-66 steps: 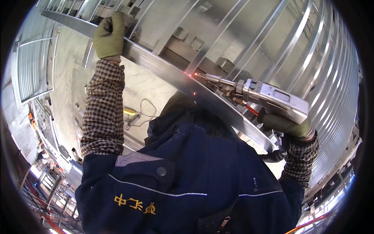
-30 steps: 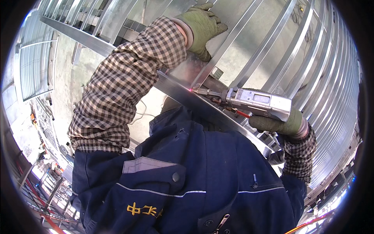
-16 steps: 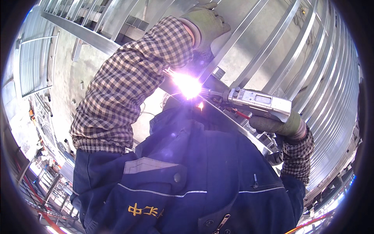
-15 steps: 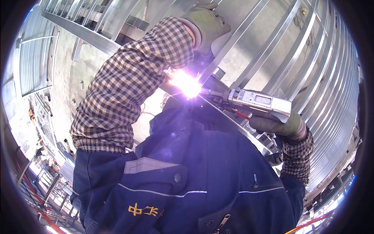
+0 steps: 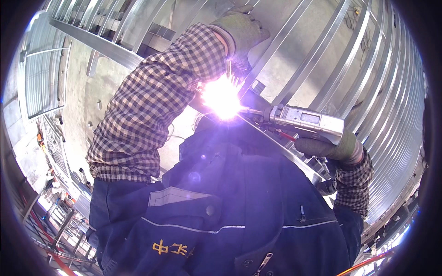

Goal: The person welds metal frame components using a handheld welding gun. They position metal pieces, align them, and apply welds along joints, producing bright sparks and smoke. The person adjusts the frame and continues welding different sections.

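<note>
My right hand (image 5: 329,148), in a green work glove, is closed round the grip of a silver welding gun (image 5: 306,120). The gun's nozzle points left at a metal bar (image 5: 271,133) that runs diagonally in front of my body. A white-violet glare (image 5: 222,97) with sparks hides the nozzle tip and the spot it works on. Just above the glare is my gloved left hand (image 5: 240,33), its fingers curled at the far side. Whatever lies under the left palm is hidden by the glove.
Long parallel metal slats (image 5: 317,55) fill the right side. A metal frame with crossbars (image 5: 94,40) lies at the upper left, near a ribbed panel (image 5: 43,80). An orange-red cable (image 5: 368,263) crosses the lower right.
The glare has grown larger and rounder, with sparks now shooting upward. My left sleeve has shifted slightly right in the view. The welding gun stays almost in place.
</note>
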{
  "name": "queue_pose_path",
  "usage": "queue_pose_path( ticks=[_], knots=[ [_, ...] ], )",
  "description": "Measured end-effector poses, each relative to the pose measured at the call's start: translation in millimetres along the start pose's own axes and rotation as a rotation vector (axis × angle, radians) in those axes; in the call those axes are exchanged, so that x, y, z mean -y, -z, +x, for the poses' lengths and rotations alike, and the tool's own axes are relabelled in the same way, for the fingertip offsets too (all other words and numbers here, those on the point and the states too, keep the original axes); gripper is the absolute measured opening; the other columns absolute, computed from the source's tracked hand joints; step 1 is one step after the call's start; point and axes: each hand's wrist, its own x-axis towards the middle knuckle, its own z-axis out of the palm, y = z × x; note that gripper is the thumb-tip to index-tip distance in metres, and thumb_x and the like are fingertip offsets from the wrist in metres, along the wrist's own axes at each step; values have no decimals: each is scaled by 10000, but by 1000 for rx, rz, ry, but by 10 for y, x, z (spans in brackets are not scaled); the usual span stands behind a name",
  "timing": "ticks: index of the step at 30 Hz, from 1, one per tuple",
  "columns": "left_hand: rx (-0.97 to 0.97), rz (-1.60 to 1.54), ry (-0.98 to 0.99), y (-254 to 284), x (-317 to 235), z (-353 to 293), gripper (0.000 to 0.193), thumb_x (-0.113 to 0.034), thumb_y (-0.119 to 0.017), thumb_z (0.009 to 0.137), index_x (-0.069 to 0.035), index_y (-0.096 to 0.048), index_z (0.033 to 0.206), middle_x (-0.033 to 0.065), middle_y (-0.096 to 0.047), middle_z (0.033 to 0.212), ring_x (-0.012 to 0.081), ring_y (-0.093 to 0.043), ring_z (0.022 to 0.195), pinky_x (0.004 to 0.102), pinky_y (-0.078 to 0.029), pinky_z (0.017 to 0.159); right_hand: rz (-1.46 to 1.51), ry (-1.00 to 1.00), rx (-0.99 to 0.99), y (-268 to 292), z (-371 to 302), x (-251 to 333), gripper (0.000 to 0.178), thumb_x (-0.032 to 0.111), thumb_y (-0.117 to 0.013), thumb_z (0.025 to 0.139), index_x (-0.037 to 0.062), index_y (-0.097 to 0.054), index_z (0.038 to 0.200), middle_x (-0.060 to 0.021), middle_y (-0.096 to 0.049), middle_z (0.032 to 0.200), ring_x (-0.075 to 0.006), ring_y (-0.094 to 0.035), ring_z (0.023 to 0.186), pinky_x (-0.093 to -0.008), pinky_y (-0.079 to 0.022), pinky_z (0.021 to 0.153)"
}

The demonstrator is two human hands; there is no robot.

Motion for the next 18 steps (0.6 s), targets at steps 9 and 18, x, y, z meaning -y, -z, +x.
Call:
queue_pose_path(
  ticks=[9,18],
  knots=[
    [-17,-47,-2,30,3,-24,1037,-665,-914,748,-200,-529,1590,36,-673,1468,224,-599,1438,422,-243,1365,-40,87,-3,-11,-4,-45,602,72,-801,1002,-13,-579,1555,-120,-770,1276,-91,-722,832,-262,-609,664],
    [-53,-35,-1,-8,7,-6,1075,-649,-940,713,-201,-523,1597,35,-667,1479,227,-589,1450,418,-248,1361,-26,50,-1,-24,-24,23,615,23,-778,1001,-7,-560,1575,-116,-759,1328,-83,-714,838,-249,-598,685]
  ],
)
